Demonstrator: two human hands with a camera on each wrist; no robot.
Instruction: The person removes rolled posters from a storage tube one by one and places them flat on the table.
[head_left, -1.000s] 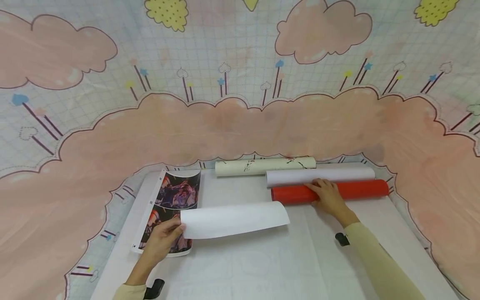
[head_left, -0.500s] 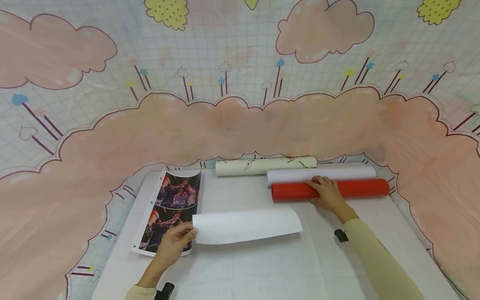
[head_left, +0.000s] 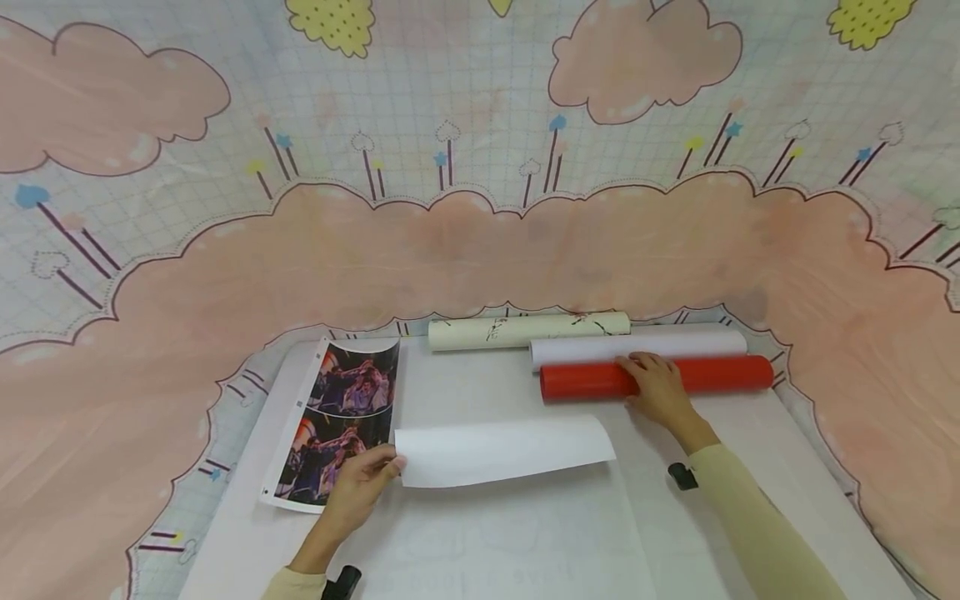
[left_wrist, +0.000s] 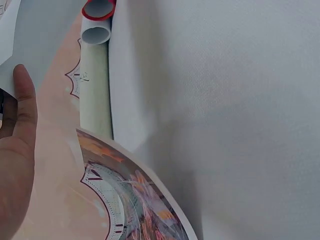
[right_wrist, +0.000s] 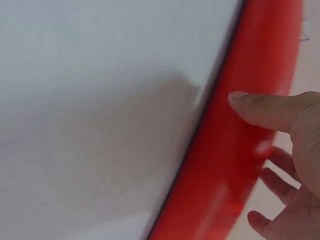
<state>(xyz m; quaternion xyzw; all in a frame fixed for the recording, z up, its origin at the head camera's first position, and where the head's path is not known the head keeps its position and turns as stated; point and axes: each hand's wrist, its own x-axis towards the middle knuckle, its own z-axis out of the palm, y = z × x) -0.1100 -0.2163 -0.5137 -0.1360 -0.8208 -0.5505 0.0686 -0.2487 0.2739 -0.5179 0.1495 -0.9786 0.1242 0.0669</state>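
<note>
My left hand (head_left: 352, 487) pinches the left end of a long white sheet of paper (head_left: 506, 454), thumb in front. The sheet bows slightly and is held out over the white table, its right end unsupported. In the left wrist view a bit of that paper (left_wrist: 7, 35) shows at the upper left, by the fingertips. My right hand (head_left: 660, 392) grips a red roll (head_left: 723, 375) at the back right. The right wrist view has the thumb (right_wrist: 260, 110) along one side of the red roll and the other fingers across at its far side.
Behind the red roll lies a white roll (head_left: 675, 343), then a cream roll (head_left: 465, 335) with dark branch-like marks at the table's back edge. A curling colour print (head_left: 352, 383) lies at the left. A patterned cloth (head_left: 450, 258) rises behind the white table (head_left: 525, 542).
My left hand has shifted right and slightly toward me with the white sheet, baring more of the colour print. The right hand has stayed on the red roll, which moved very little.
</note>
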